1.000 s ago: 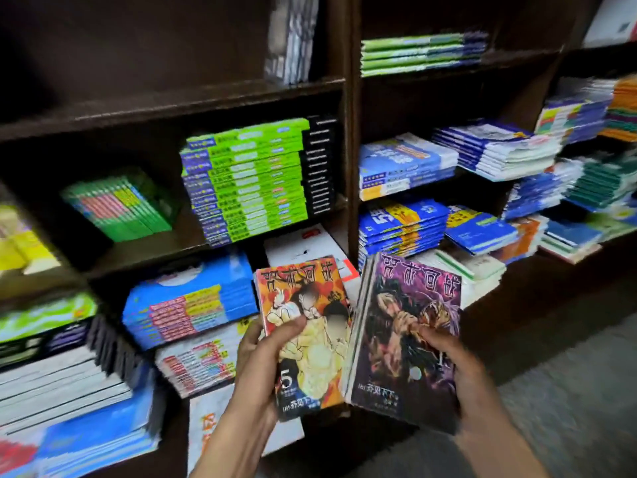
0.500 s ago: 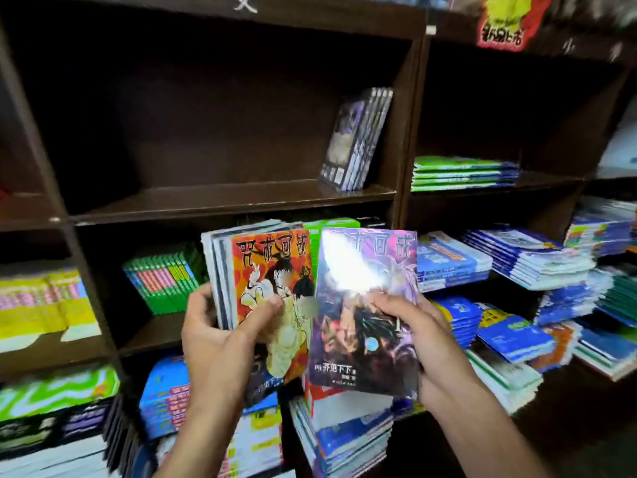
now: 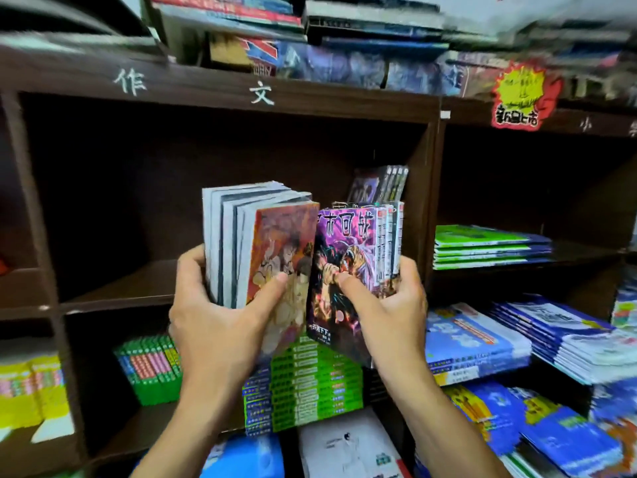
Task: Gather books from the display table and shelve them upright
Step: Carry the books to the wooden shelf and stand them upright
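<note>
Bookshop, shelf front: a person holds two batches of manga upright before a dark wooden bookcase (image 3: 220, 94) w/ white chalk characters on its top rail. The left hand (image 3: 213, 326) is clamped round a thick stack of books (image 3: 241, 243), thumb pressed on the orange-red front cover, fingers wrapped behind the spines' far side. The right hand (image 3: 389, 305) grips a thinner batch, purple-cover books (image 3: 348, 267), thumb on the cover, fingers round the right edge. The two batches touch at their inner edges, forming a shallow V, both held in the air in front of the mid-level compartment, approx. level w/ its shelf board (image 3: 131, 288). In that compartment's back right corner a few more manga (image 3: 379, 184) lean vs. the side wall. Below, a green-spined stack (image 3: 303, 381) lies flat; to the right, flat piles of green workbooks (image 3: 482, 246) and blue workbooks (image 3: 475, 339). A red-and-yellow starburst sign (image 3: 520, 94) hangs on the neighbouring unit's top rail. Books on top of the case are blurred.
</note>
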`<state>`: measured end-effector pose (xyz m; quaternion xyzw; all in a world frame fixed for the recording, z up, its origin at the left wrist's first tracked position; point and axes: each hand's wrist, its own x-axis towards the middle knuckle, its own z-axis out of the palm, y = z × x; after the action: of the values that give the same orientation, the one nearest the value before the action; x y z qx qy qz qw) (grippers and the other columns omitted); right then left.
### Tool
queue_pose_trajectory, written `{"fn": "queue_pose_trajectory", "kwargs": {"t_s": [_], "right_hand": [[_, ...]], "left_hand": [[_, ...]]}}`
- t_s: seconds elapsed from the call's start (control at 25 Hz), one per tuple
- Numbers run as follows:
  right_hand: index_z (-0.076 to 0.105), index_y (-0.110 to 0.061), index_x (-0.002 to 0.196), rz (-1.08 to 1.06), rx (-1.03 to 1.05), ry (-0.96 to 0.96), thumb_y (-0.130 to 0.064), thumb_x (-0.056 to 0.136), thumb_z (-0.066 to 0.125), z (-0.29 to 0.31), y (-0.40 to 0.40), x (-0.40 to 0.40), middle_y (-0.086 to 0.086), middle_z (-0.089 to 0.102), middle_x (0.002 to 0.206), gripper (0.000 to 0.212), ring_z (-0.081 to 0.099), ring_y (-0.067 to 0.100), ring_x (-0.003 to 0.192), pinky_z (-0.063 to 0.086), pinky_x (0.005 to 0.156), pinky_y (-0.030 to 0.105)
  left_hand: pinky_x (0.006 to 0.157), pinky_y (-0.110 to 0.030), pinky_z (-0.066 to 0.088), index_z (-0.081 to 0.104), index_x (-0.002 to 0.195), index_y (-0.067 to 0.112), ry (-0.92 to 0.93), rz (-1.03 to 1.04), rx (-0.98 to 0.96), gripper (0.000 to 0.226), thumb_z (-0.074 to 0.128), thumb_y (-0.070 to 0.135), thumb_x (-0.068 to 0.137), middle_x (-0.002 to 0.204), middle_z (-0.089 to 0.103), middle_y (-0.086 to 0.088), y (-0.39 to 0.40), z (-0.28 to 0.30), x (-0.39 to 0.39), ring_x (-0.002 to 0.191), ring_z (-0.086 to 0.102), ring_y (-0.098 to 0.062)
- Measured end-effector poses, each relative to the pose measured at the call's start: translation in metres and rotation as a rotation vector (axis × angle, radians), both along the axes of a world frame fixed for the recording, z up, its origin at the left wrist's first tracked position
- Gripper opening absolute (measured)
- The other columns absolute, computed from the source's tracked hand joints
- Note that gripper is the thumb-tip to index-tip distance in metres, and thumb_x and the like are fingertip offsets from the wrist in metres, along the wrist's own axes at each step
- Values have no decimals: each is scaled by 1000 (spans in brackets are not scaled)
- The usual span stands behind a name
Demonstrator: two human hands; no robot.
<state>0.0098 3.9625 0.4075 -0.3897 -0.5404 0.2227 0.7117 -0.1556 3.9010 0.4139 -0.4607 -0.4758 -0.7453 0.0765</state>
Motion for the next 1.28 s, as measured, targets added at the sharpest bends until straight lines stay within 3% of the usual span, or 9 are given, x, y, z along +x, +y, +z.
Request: {"fn": "queue_pose_trajectory", "kwargs": {"t_s": [0.16,0.32,0.52,0.68,0.84,0.96,1.12,1.2,1.28], "right_hand": [[57,-21,114,-46,24,3,-44,69,81,26,51,-12,4,72,107,56,64,31,101,52,91,48],[53,-14,121,-63,22,14,-39,74,82,48,105,-21,9,69,115,61,61,32,106,50,93,43],[46,-11,128,-41,-17,28,-33,80,78,65,163,-38,11,65,120,62,60,32,108,44,83,35],[37,-10,137,-53,-67,-26,-26,86,75,60,195,-60,17,60,130,66,59,36,115,48,88,39],[32,-7,144,-141,-121,-119,-24,87,74,48,211,-79,22,53,141,73,56,40,125,49,98,49],[17,-5,155,-161,-138,-117,-21,87,76,51,213,-83,21,35,158,91,43,38,140,41,107,45],[-8,-8,159,-183,-98,-312,-18,85,78,52,199,-83,18,5,169,113,21,39,151,32,117,49],[3,-8,160,-403,102,-532,-16,82,77,49,189,-79,17,6,169,108,17,38,153,24,123,50],[30,-5,154,-514,314,-781,-8,76,76,45,184,-68,18,24,165,91,21,38,152,16,123,49]], "left_hand": [[74,-35,52,51,107,36,59,140,46,64,78,62,55,90,60,43,33,32,8,76,59,10],[77,-37,53,53,109,33,30,211,53,66,77,63,55,81,59,31,71,52,6,79,60,-7],[78,-38,52,51,105,35,-10,242,14,62,77,61,56,79,58,30,106,51,1,79,61,-11],[75,-31,43,51,107,36,7,238,-33,64,78,59,55,81,59,29,122,49,5,81,62,-13],[78,-36,50,52,109,34,4,244,-47,62,81,56,58,83,62,24,129,47,0,84,66,-16],[74,-33,44,52,106,36,-14,242,-46,60,82,56,60,80,61,26,129,46,-6,75,62,-5],[75,-32,42,52,105,37,-40,209,-64,60,79,61,58,80,63,26,127,38,-11,79,58,11],[78,-34,44,52,106,37,-39,205,-83,60,78,62,58,82,63,26,127,33,-13,80,58,10],[82,-38,48,52,106,36,-57,195,-91,60,78,62,58,83,64,24,126,31,-14,81,59,6]]}}
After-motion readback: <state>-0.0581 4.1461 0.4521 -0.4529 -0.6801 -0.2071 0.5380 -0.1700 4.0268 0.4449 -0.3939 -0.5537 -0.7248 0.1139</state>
